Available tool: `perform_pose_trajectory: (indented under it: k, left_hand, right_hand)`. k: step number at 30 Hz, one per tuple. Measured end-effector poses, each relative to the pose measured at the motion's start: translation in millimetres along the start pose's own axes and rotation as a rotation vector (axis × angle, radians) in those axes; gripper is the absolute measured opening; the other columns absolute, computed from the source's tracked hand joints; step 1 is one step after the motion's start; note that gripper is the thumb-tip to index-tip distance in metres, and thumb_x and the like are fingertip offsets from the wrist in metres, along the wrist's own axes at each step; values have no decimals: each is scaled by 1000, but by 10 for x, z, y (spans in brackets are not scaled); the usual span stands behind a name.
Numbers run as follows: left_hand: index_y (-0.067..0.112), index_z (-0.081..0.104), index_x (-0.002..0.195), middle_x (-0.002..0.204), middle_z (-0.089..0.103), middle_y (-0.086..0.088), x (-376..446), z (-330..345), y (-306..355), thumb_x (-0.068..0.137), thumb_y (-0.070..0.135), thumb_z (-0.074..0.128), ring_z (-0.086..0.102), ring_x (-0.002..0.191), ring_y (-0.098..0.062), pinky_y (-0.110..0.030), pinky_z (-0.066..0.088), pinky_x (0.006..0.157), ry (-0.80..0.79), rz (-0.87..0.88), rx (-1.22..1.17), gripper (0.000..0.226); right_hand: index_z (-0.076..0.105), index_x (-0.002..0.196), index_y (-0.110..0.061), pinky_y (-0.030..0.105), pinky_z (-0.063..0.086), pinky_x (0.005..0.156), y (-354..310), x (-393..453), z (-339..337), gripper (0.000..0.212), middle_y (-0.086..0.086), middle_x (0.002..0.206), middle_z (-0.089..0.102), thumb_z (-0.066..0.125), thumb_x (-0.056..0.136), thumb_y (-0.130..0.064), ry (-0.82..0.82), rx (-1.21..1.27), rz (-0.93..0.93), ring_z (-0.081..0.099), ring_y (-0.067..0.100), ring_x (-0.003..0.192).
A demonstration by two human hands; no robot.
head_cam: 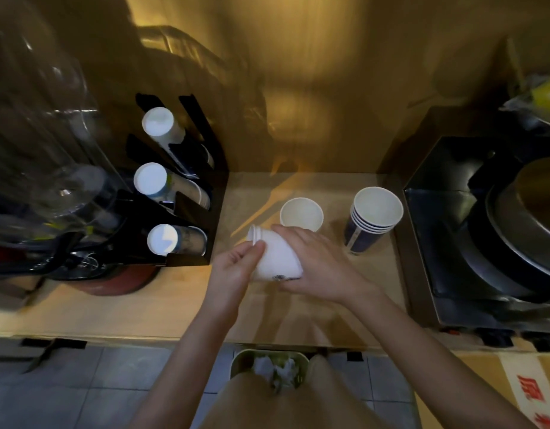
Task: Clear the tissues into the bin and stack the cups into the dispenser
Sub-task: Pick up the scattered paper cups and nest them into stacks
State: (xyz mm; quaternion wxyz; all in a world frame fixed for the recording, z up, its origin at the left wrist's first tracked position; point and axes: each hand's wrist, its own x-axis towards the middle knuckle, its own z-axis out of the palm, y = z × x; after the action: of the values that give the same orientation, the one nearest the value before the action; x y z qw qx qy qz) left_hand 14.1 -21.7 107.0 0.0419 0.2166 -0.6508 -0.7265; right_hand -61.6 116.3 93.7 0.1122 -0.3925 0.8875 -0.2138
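Observation:
A small stack of white paper cups (275, 257) lies tilted on its side above the counter, bases pointing left toward the dispenser. My right hand (317, 261) grips its wide end and my left hand (236, 270) pinches its narrow end. The black cup dispenser (187, 212) stands at the left with three slanted rows of cups in it. A single white cup (301, 214) stands upright just behind my hands. A stack of blue-patterned cups (372, 218) stands further right. On the floor below the counter sits a bin (236, 363) with crumpled tissues (279, 371) inside.
A black appliance (471, 243) with a round metal pan fills the right side. Clear glassware (60, 168) and a red-based item (119, 283) crowd the left of the wooden counter (143, 311). A cardboard box (515, 388) sits at the lower right.

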Motion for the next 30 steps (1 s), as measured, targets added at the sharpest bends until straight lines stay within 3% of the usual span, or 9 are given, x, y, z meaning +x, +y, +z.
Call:
perform_pose_trajectory:
  k: [3, 5, 7, 9, 11, 15, 22, 26, 30]
  left_hand:
    - [20, 68, 81, 71, 65, 7, -3, -28, 52, 91, 15, 49, 57, 67, -3, -12, 44, 58, 2, 43, 19, 22]
    - [22, 65, 98, 90, 67, 14, 31, -95, 66, 89, 17, 53, 60, 79, 6, -5, 45, 66, 4, 105, 57, 16]
    - [28, 53, 120, 113, 53, 23, 77, -182, 44, 81, 29, 65, 50, 99, 11, -6, 41, 78, 1, 132, 223, 41]
    - [27, 43, 132, 125, 47, 19, 108, -223, 45, 70, 37, 72, 45, 107, 7, -4, 41, 77, -81, 67, 278, 69]
    - [18, 45, 132, 130, 51, 5, 129, -221, 37, 72, 29, 74, 49, 105, 4, -1, 45, 72, -143, -2, 210, 67]
    - [9, 55, 120, 110, 62, 1, 176, -200, 34, 73, 11, 71, 58, 95, 0, -3, 48, 66, -43, -10, 99, 50]
    - [13, 65, 102, 86, 66, -1, 377, -396, 336, 68, 35, 69, 63, 72, -9, -17, 48, 58, 127, -39, -51, 41]
    - [13, 66, 101, 92, 68, -4, 439, -519, 526, 73, 36, 68, 64, 84, -14, -17, 51, 67, 116, 11, -28, 37]
    - [20, 65, 98, 89, 65, 6, 447, -381, 693, 72, 35, 71, 62, 78, -3, -8, 48, 59, 81, 97, 132, 31]
  right_hand:
    - [31, 136, -28, 30, 38, 95, 32, 11, 65, 92, -3, 134, 47, 81, 59, -38, 10, 219, 82, 44, 14, 120]
    - [36, 132, -29, 23, 42, 88, 58, -17, 66, 90, -8, 126, 51, 85, 56, -34, 29, 471, 170, 48, 9, 112]
    - [40, 129, -29, 16, 46, 80, 65, -52, 43, 87, -10, 118, 56, 87, 56, -29, 22, 701, 262, 55, 7, 105]
    - [44, 127, -30, 18, 52, 78, 69, -68, 30, 85, -11, 113, 61, 87, 54, -28, -23, 827, 293, 61, 6, 101]
    - [45, 127, -29, 23, 54, 80, 57, -64, 38, 86, -10, 110, 63, 86, 51, -31, -68, 850, 294, 63, 7, 99]
    - [46, 128, -26, 19, 52, 73, 57, -57, 63, 87, -11, 106, 65, 85, 50, -29, -89, 920, 320, 65, 2, 94]
    - [51, 121, -29, 24, 55, 75, 171, -119, 76, 86, -5, 107, 68, 84, 42, -32, -73, 981, 352, 67, 7, 94]
    - [54, 110, -37, 22, 54, 72, 237, -139, 47, 76, -9, 99, 71, 85, 40, -30, -37, 995, 367, 68, 6, 91]
    - [51, 108, -41, 18, 53, 68, 206, -82, -28, 71, -9, 103, 69, 86, 48, -27, -13, 977, 348, 68, 2, 89]
